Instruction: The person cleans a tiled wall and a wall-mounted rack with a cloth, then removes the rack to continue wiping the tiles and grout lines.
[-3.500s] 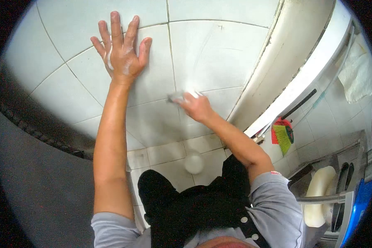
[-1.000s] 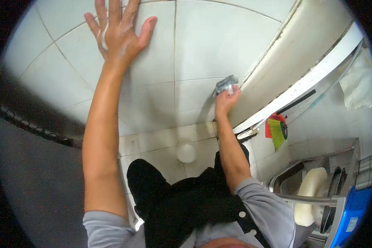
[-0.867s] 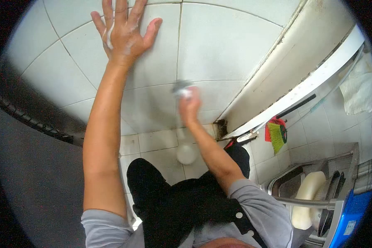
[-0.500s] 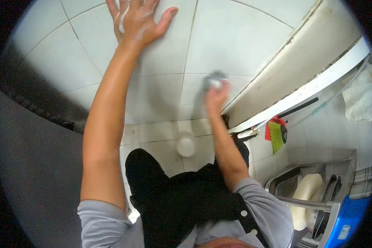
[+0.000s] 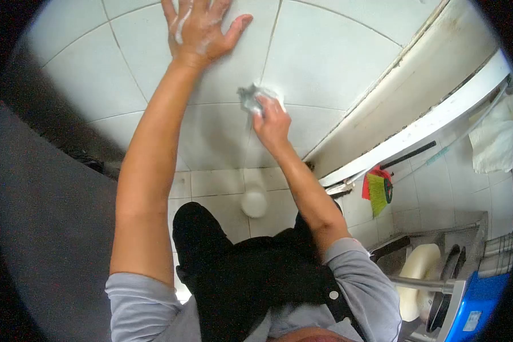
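My left hand (image 5: 202,31) lies flat against the white tiled wall (image 5: 325,57), fingers spread, with streaks of white foam on its back. Its fingertips run out of the top of the view. Lower and to the right, my right hand (image 5: 273,122) presses a crumpled grey scouring pad (image 5: 249,98) to the tiles. White suds show around the pad, and its exact material is hard to make out. The pad sits near where grout lines meet.
On the floor below stands a round white container (image 5: 254,203). A pale ledge (image 5: 393,108) borders the wall at right. Beyond it are a green-bristled brush (image 5: 377,191), a white cloth (image 5: 493,142) and a metal rack (image 5: 433,285) with pans. A dark panel (image 5: 45,228) stands at left.
My right hand has moved left across the tiles with the scouring pad. My left hand stays spread on the wall; the view has shifted slightly.
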Action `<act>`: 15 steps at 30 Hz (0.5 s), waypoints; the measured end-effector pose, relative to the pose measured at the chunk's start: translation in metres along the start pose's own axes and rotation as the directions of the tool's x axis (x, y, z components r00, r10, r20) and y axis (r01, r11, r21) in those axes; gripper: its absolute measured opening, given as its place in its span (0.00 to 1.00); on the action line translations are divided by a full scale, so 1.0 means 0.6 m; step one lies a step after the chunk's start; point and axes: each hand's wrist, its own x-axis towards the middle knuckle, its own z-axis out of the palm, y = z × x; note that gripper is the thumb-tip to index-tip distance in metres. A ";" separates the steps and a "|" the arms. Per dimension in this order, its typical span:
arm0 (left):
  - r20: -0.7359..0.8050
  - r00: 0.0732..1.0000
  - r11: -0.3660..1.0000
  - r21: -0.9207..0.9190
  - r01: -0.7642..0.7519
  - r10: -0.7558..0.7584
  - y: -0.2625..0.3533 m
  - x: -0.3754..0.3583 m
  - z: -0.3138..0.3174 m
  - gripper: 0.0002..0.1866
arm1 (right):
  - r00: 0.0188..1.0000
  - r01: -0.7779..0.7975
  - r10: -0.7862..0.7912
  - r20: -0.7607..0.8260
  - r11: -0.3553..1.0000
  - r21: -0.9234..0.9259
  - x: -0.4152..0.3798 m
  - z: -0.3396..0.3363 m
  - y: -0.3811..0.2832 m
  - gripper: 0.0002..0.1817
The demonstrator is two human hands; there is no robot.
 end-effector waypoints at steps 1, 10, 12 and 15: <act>0.006 1.000 1.000 -0.008 0.005 -0.005 -0.003 0.002 -0.002 0.36 | 0.991 0.085 -0.088 -0.102 0.996 -0.035 0.054 -0.016 -0.013 0.27; -0.169 0.983 0.948 -0.318 0.015 -0.072 -0.032 -0.020 -0.022 0.26 | 0.920 0.390 -0.389 0.052 0.894 -0.221 0.143 -0.022 -0.053 0.26; -0.190 0.966 0.923 -0.373 0.095 -0.176 0.012 -0.075 -0.046 0.23 | 0.910 0.373 -0.332 0.248 0.917 -0.143 0.050 0.012 -0.043 0.25; 0.053 0.956 0.868 -0.405 0.285 -0.289 0.115 -0.270 -0.039 0.21 | 0.916 0.207 -0.156 0.369 0.973 -0.101 0.028 0.029 -0.031 0.20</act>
